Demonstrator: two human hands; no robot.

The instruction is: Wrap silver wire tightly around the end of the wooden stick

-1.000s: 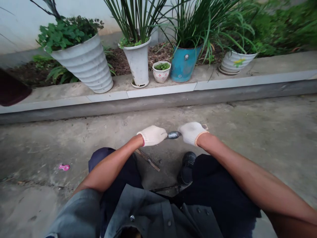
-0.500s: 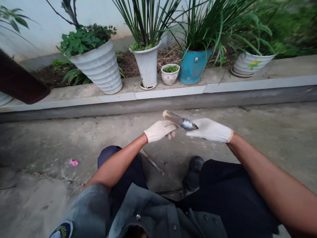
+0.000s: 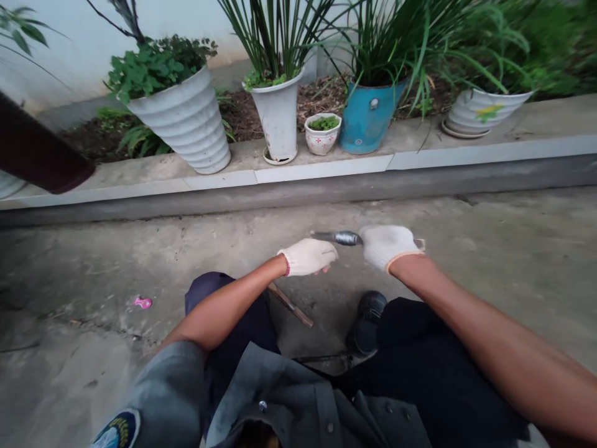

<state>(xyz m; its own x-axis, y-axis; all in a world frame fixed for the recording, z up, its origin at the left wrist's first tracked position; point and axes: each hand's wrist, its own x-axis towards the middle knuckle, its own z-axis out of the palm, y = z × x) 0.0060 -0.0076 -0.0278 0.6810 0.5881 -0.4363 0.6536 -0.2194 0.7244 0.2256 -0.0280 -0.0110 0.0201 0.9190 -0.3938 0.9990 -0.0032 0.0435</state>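
My right hand (image 3: 389,246), in a white knit glove, is closed around a wooden stick. Shiny silver wrapping (image 3: 347,238) covers part of the stick left of my fist, and a pale end shows right of it by the wrist. My left hand (image 3: 308,256), also gloved, has its fingers curled together just below the stick's dark left end. Whatever it may pinch is too small or hidden to make out. Another wooden stick (image 3: 293,307) lies aslant on the ground between my legs, its upper end hidden by my left leg.
Along a low ledge (image 3: 326,171) ahead stand a ribbed white pot (image 3: 186,124), a tall white pot (image 3: 278,118), a small patterned pot (image 3: 321,142), a blue bucket (image 3: 368,124) and a white bowl-shaped pot (image 3: 485,112). A pink object (image 3: 143,302) lies on the concrete at left.
My right hand has turned over with the stick, which now lies nearly level with a dark end to the left. My left hand has shifted slightly right and down, its fingers drawn together.
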